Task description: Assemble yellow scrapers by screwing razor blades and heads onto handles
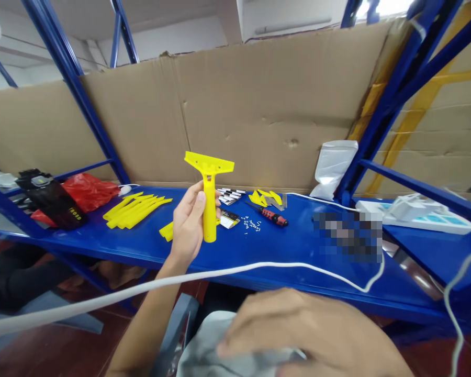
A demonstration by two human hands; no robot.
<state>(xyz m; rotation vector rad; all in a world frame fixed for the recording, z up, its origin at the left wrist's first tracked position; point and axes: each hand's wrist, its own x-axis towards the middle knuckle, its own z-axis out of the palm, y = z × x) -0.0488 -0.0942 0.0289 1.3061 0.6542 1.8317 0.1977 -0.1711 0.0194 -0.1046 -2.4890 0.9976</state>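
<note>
White cable point(275, 265) across front of blue table point(294, 245)

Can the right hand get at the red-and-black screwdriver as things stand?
Probably yes. The screwdriver's handle lies uncovered on the blue table. The white cable crosses the view between it and the blurred right hand, so the hand may need to clear that.

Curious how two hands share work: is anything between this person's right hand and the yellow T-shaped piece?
Yes, in this view: a white cable crosses between the right hand and the yellow T-shaped piece in the left hand, passing in front of the left forearm. Whether it truly blocks the way, I can't tell.
</note>
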